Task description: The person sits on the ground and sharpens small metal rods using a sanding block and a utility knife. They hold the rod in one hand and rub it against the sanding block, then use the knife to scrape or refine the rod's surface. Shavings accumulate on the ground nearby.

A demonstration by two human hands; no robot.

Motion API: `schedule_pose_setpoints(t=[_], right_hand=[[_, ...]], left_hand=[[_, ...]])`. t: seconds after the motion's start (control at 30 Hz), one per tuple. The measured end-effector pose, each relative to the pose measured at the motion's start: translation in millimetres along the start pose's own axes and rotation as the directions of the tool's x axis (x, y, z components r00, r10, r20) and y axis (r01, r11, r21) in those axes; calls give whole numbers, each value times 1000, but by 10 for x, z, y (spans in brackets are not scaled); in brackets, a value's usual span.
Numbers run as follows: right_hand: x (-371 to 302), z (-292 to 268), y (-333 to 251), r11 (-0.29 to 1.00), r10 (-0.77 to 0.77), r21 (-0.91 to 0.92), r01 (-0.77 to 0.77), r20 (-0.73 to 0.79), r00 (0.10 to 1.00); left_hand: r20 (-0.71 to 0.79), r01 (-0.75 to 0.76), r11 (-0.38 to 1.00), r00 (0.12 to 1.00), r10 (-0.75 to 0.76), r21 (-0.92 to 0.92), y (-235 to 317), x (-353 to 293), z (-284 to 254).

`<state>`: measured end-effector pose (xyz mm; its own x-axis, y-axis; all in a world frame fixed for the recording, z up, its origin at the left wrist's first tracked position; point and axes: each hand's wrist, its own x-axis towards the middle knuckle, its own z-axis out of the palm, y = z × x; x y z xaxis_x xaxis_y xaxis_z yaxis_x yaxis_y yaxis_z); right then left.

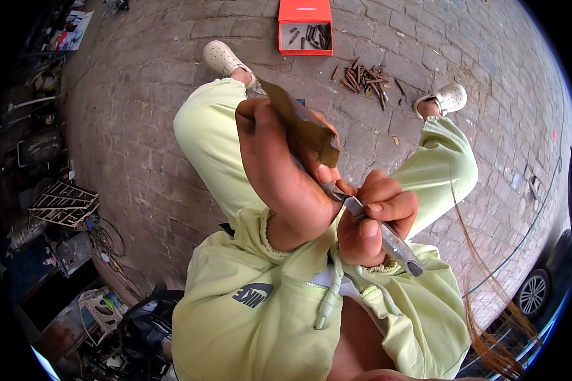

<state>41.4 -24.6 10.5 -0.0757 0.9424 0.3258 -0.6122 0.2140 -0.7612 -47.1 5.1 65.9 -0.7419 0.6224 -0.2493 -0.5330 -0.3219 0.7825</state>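
My left hand (264, 152) is closed around a folded, ragged-edged brown sheet that looks like sandpaper (295, 120). In my right hand (378, 219), fingers and thumb grip a slim silver metal tool (397, 244). The tool's rounded end sticks out toward my lap. Its other end narrows and runs up to my left hand, where the fingers and the sheet hide the tip. Both hands are close together above my lap, the right one lower and nearer me.
A red open box (305, 10) with several dark metal bits stands on the brick paving ahead. Beside it lies a loose pile of rusty bits (365, 79). Tools and cables clutter the left; a car wheel (532, 293) shows at right.
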Motion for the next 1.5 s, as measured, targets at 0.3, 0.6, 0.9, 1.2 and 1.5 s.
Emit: schedule_pose_setpoints(t=[0.3, 0.6, 0.9, 1.2, 1.5], right_hand=[[31, 41, -19, 999, 13, 48, -12, -19, 1000], [37, 18, -19, 999, 31, 15, -31, -16, 999], [61, 15, -19, 997, 22, 69, -23, 27, 999], [59, 10, -11, 999, 27, 21, -27, 14, 1000], [38, 27, -21, 998, 48, 50, -48, 13, 999]], left_hand=[[20, -19, 1000, 1000, 18, 10, -1, 9, -29], [2, -2, 999, 1000, 2, 35, 0, 9, -26], [22, -36, 997, 999, 35, 73, -24, 28, -41], [12, -5, 1000, 1000, 4, 18, -3, 10, -27], [22, -84, 994, 996, 83, 66, -75, 30, -103]])
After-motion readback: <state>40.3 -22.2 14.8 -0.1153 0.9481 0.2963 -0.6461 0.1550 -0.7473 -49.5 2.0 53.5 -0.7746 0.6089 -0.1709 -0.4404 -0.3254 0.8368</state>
